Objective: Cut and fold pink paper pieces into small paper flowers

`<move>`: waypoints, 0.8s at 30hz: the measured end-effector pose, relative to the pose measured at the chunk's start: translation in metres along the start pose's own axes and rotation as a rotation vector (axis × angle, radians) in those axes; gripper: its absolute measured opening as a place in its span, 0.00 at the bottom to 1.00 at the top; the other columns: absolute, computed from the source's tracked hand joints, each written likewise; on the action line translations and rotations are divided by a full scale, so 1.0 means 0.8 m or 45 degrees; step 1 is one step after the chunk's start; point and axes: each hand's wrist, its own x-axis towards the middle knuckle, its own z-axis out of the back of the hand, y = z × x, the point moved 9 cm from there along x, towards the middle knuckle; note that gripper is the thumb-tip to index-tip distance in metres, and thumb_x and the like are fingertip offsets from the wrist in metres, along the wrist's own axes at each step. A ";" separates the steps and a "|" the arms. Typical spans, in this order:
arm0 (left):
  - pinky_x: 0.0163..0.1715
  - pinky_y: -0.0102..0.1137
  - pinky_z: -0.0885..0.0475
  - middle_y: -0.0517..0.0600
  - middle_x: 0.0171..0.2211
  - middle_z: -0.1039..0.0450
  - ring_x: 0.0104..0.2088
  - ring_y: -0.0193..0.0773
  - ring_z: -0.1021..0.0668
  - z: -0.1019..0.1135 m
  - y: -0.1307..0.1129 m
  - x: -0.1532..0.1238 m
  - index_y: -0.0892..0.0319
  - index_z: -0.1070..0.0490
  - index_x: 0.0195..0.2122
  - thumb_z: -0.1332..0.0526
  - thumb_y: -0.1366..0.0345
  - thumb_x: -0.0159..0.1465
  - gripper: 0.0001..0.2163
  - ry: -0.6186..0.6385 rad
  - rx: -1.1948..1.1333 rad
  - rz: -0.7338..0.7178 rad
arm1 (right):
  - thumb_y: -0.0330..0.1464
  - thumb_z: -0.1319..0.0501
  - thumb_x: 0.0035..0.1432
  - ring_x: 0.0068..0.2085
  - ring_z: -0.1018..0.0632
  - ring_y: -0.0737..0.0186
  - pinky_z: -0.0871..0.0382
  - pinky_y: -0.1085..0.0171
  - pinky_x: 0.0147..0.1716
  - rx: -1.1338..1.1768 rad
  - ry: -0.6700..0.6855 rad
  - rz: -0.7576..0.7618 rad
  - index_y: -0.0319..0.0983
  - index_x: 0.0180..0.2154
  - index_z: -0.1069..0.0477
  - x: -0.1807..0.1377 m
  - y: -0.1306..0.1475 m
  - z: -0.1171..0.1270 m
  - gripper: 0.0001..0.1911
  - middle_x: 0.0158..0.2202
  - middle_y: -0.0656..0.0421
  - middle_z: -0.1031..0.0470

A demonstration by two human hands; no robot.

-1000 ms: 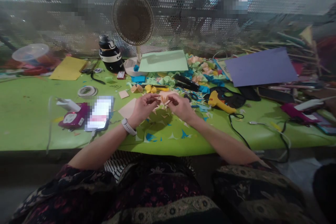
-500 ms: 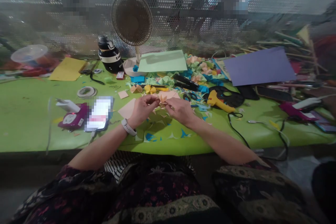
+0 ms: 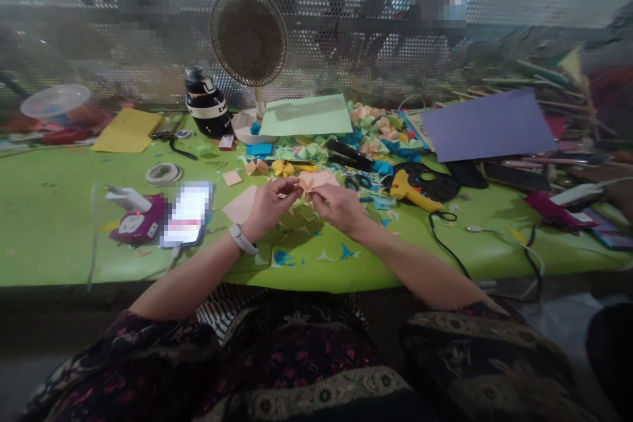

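Note:
Between my fingertips is a small peach paper flower (image 3: 307, 184) with pointed petals. My left hand (image 3: 270, 208) pinches it from the left, thumb and forefinger together. From the right, my right hand (image 3: 340, 209) grips its edge with closed fingers. Peach paper (image 3: 241, 204) lies partly under my left hand. Just beyond the hands are a yellow paper flower (image 3: 283, 169) and a peach folded paper piece (image 3: 256, 167). Paper scraps (image 3: 324, 255) in blue, white and green are scattered below and around both hands.
A yellow glue gun (image 3: 413, 191) rests right of my hands, near scissors (image 3: 358, 181) and a black stapler (image 3: 350, 154). Behind stand a fan (image 3: 248, 36) and a black bottle (image 3: 208, 105). A phone (image 3: 186, 214) and purple power strip (image 3: 140, 221) lie left, with a tape roll (image 3: 163, 173).
The paper flower has turned slightly between my fingers, and its petals look more spread. Both hands stay in almost the same place.

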 end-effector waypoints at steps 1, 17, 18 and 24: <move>0.37 0.33 0.24 0.53 0.38 0.20 0.37 0.39 0.20 0.005 -0.006 0.000 0.60 0.25 0.47 0.36 0.56 0.64 0.15 -0.046 0.030 -0.053 | 0.33 0.48 0.67 0.33 0.22 0.60 0.36 0.63 0.33 0.000 -0.011 -0.014 0.38 0.36 0.21 0.000 -0.001 0.000 0.17 0.33 0.52 0.18; 0.45 0.41 0.30 0.55 0.41 0.26 0.44 0.45 0.25 -0.006 -0.060 -0.022 0.57 0.25 0.43 0.39 0.64 0.65 0.07 -0.135 0.757 -0.716 | 0.35 0.47 0.67 0.28 0.24 0.61 0.40 0.63 0.30 -0.119 -0.044 0.012 0.37 0.31 0.23 -0.001 0.008 0.006 0.18 0.28 0.53 0.20; 0.44 0.41 0.30 0.55 0.41 0.26 0.43 0.45 0.25 -0.006 -0.060 -0.022 0.57 0.25 0.42 0.39 0.65 0.65 0.07 -0.146 0.764 -0.719 | 0.35 0.47 0.67 0.28 0.25 0.61 0.40 0.63 0.30 -0.124 -0.046 0.017 0.37 0.30 0.23 -0.001 0.009 0.006 0.18 0.27 0.53 0.20; 0.42 0.39 0.30 0.53 0.38 0.26 0.40 0.43 0.26 -0.007 -0.065 -0.024 0.57 0.24 0.40 0.39 0.63 0.66 0.06 -0.173 0.813 -0.774 | 0.35 0.47 0.66 0.28 0.25 0.61 0.40 0.63 0.29 -0.143 -0.020 0.031 0.37 0.32 0.22 -0.002 0.013 0.004 0.17 0.28 0.53 0.21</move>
